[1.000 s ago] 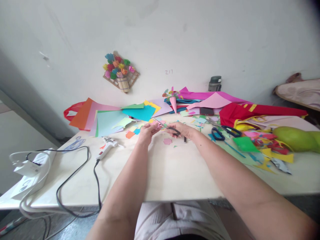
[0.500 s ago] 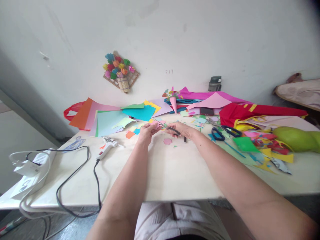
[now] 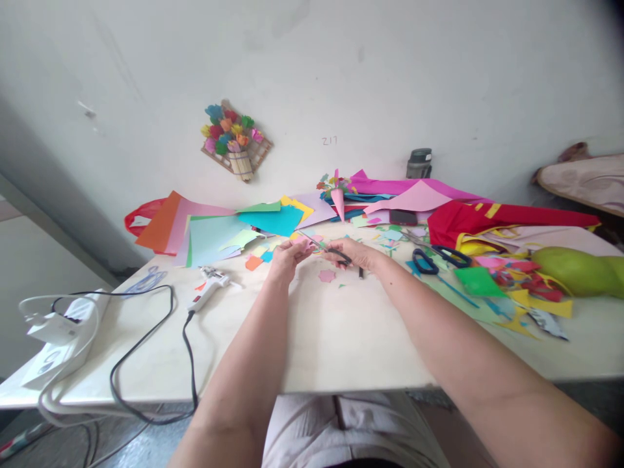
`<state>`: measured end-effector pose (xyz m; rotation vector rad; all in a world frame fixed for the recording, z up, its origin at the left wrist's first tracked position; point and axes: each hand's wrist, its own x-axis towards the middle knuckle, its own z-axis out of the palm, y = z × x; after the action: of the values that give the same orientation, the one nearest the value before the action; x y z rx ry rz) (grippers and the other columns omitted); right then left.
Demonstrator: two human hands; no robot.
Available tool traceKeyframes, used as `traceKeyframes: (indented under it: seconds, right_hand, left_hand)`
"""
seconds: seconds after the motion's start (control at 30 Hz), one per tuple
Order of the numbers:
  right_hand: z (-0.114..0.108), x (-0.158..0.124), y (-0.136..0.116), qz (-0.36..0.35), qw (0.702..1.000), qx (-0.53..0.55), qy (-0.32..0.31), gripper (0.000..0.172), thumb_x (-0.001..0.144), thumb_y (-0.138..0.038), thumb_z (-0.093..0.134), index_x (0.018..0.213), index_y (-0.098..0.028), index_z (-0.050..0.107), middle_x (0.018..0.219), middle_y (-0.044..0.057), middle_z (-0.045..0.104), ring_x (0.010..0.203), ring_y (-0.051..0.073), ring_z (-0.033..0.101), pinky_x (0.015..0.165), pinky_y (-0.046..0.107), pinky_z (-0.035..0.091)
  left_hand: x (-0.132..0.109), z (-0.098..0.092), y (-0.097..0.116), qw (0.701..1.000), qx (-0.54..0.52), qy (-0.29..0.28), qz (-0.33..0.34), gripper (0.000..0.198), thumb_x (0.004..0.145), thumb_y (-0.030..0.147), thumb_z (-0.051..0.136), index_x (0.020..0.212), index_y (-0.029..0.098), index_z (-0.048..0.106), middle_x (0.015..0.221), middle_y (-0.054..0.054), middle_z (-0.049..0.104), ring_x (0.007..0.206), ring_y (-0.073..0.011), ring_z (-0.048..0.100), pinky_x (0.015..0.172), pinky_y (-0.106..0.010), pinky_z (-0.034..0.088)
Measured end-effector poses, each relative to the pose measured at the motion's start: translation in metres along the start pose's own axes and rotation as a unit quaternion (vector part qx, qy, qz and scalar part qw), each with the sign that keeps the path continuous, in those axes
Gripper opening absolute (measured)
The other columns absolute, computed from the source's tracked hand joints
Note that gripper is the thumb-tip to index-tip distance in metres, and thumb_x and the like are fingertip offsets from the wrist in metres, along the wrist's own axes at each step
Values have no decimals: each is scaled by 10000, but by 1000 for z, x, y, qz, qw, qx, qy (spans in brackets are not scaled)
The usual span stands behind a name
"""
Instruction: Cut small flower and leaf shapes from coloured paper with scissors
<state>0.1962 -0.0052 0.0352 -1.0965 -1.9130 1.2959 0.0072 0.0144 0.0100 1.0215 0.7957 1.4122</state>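
Over the middle of the table, my left hand (image 3: 288, 257) pinches a small piece of pink paper (image 3: 307, 245). My right hand (image 3: 351, 252) is closed round the dark handles of a pair of scissors (image 3: 339, 255), whose blades point left and away, beside the pink paper. Whether the blades touch the paper I cannot tell. Just below my hands a pink paper cutout (image 3: 327, 276) with a pointed edge lies flat. A short black stick-like object (image 3: 361, 272) rests near my right wrist.
A hot glue gun (image 3: 208, 294) with its cord lies left, near a white power strip (image 3: 73, 338). Coloured paper sheets (image 3: 214, 235) line the back. Large dark-handled scissors (image 3: 441, 259), paper scraps (image 3: 524, 276) and a red cloth (image 3: 468, 218) lie right. A pink paper cone (image 3: 338, 203) holds paper flowers.
Almost nothing differs. Both hands keep their places, with the pink paper and the scissors still held.
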Motion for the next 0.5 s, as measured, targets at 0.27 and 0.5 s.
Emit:
traceKeyframes:
  seconds: [0.27, 0.5]
  right_hand:
    - [1, 0, 1, -14, 1000, -4, -8, 374, 697, -502, 635, 640, -175, 464, 498, -39, 480, 394, 60, 397, 370, 201, 219]
    - [2, 0, -1, -19, 1000, 12, -10, 317, 702, -432, 644, 648, -172, 470, 483, -51, 458, 388, 60, 400, 367, 196, 236]
  left_hand:
    - [-1, 0, 0, 1000, -5, -1, 3, 279, 501, 275, 833, 625, 120, 638, 645, -62, 685, 697, -200, 688, 883, -387, 508]
    - [-2, 1, 1, 1000, -13, 6, -1, 294, 497, 278, 835, 611, 122, 614, 639, -64, 677, 712, -225, 693, 900, -415, 495]
